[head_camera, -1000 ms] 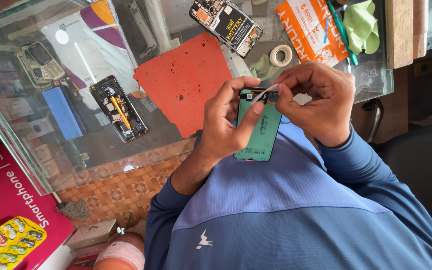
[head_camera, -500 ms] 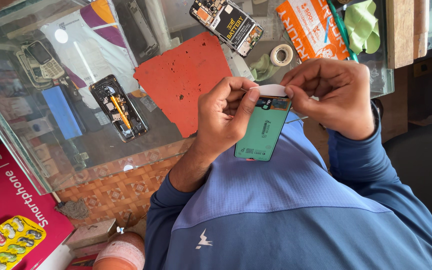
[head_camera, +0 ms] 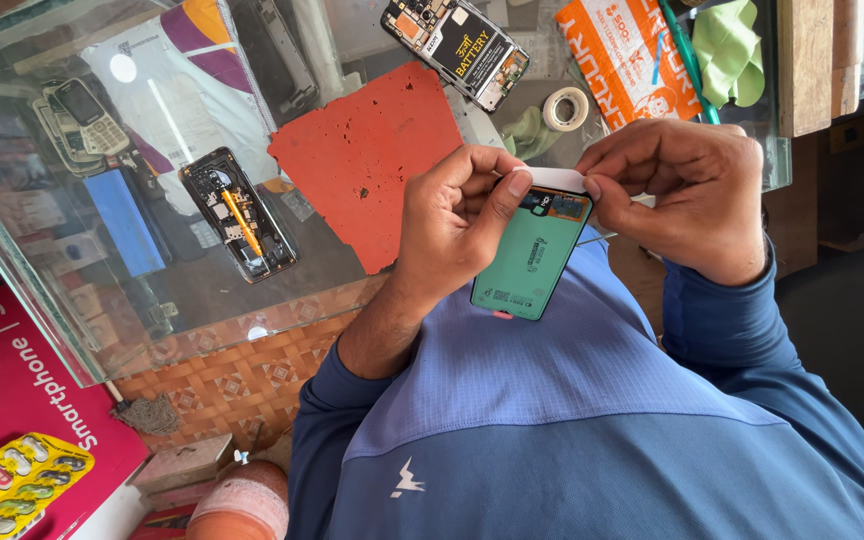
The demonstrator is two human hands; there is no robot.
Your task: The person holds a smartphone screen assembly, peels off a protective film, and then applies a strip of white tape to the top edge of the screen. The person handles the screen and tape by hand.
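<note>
Both hands meet over the person's chest, off the near edge of the glass counter (head_camera: 72, 330), and share one thing: a green-backed phone display panel (head_camera: 530, 262), held upright-ish with its long side sloping down toward the blue shirt (head_camera: 552, 420). The left hand (head_camera: 452, 225) wraps the panel's side, fingers curled around it and the thumb pressed flat near the top, which looks like a steadying grip that keeps the thin part from flexing. The right hand (head_camera: 687, 195) is pinched narrow, thumb and forefinger closed on the white strip (head_camera: 552, 180) at the panel's upper edge; whether that strip is tape, a liner or part of the frame is hard to tell. Holding the panel in the air and close to the eyes, not flat on the counter, probably gives finer control at that edge. On the counter, well apart from the hands, an orange-red mat (head_camera: 372, 160) lies near the middle, likely as a soft work surface. An opened phone body (head_camera: 237, 225) with a yellow-handled tool (head_camera: 240, 222) laid across it sits left of the mat, and another opened phone (head_camera: 457, 45) showing its battery lies toward the far edge. A roll of tape (head_camera: 565, 108) stands just beyond the hands, within easy reach, beside an orange packet (head_camera: 627, 60) and a green cloth (head_camera: 727, 45).
</note>
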